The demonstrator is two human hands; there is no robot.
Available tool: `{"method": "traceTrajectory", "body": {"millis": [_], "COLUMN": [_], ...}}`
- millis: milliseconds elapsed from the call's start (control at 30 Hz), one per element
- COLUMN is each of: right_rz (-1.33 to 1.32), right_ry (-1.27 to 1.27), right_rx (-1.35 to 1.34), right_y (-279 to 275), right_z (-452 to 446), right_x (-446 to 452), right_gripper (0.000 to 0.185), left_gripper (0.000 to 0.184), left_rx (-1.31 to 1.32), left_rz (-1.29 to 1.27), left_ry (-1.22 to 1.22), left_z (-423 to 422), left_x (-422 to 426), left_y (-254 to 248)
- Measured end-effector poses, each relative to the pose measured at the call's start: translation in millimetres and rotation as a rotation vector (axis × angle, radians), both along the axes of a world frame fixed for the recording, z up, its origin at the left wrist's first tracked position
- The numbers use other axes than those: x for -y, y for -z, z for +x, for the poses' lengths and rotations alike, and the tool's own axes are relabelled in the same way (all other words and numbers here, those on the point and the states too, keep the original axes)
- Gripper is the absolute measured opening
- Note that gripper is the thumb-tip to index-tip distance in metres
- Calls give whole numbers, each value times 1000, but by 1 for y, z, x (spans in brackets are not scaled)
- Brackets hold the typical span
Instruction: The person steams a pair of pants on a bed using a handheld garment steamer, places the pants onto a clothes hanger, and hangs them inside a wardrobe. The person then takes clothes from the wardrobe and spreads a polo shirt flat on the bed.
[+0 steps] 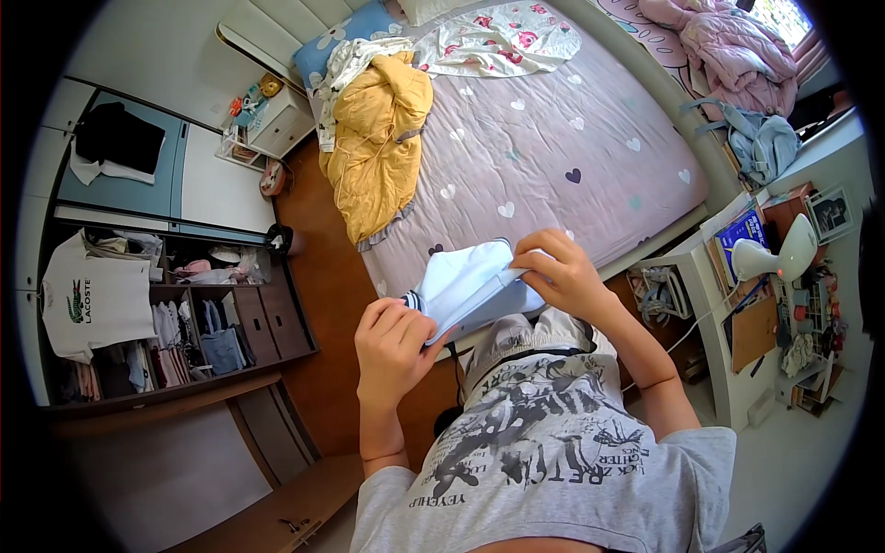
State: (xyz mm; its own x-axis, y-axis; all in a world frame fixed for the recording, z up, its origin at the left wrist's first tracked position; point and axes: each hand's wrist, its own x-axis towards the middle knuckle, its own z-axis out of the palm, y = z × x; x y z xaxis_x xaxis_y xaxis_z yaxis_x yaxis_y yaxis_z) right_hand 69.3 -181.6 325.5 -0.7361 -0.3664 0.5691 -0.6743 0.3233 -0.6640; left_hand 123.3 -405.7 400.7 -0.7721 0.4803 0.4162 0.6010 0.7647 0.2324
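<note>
A light blue garment (470, 281) with dark striped trim hangs between my two hands, over the near edge of the bed (516, 175). My left hand (395, 346) is closed on its striped edge at the left. My right hand (560, 269) pinches the garment's folded edge at the right. Part of the cloth is hidden behind my fingers.
On the bed lie a yellow jacket (373, 138) and a white floral cloth (502, 39). An open wardrobe (267, 318) with hanging clothes stands left, a white T-shirt (97, 295) in front of it. At right is a desk with a white lamp (793, 253).
</note>
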Motion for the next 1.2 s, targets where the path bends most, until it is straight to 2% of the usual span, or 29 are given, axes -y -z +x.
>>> {"method": "traceTrajectory", "body": {"millis": [33, 233, 267, 567, 667, 733, 767, 833, 867, 933, 967, 1033, 1167, 1200], "right_rz": [-23, 129, 89, 138, 170, 369, 372, 95, 91, 40, 43, 137, 225, 264], "right_ry": [-20, 102, 119, 162, 272, 454, 442, 350, 194, -89, -92, -327, -272, -147], "right_rx": [-99, -259, -311, -354, -316, -198, -208, -178, -159, -150, -152, -101, -75, -58], "right_y": [1, 19, 27, 50, 64, 62, 52, 18, 11, -25, -32, -42, -55, -53], "right_z": [-1, -2, -7, -43, -59, -66, -68, -69, -69, -55, -53, -49, -37, -32], "right_x": [0, -9, -9, -51, -65, -68, -63, -47, -41, -12, -2, 13, 27, 28], "right_gripper": [18, 17, 17, 20, 17, 9, 9, 13, 25, 31, 31, 33, 26, 23], "left_gripper": [26, 25, 25, 32, 31, 31, 31, 30, 30, 30, 27, 24, 30, 30], "left_rx": [-19, 17, -4, -73, -52, -70, -80, -104, -106, -105, -88, -73, -171, -186], "left_rz": [-8, 66, 53, 76, 88, 109, 124, 150, 173, 198, 161, 126, 209, 202], "left_ry": [0, -51, -59, -64, -53, -51, -36, -45, -25, -6, 17, 42, -15, -41], "left_z": [-2, 3, 4, -4, -11, -17, -20, -28, -31, -35, -37, -42, -49, -49], "left_x": [1, 0, 0, -2, -7, -13, -16, -19, -22, -23, -23, -24, -20, -18], "left_y": [4, 4, 2, 7, 7, 6, 6, 4, -1, -7, -10, -11, -11, -11]}}
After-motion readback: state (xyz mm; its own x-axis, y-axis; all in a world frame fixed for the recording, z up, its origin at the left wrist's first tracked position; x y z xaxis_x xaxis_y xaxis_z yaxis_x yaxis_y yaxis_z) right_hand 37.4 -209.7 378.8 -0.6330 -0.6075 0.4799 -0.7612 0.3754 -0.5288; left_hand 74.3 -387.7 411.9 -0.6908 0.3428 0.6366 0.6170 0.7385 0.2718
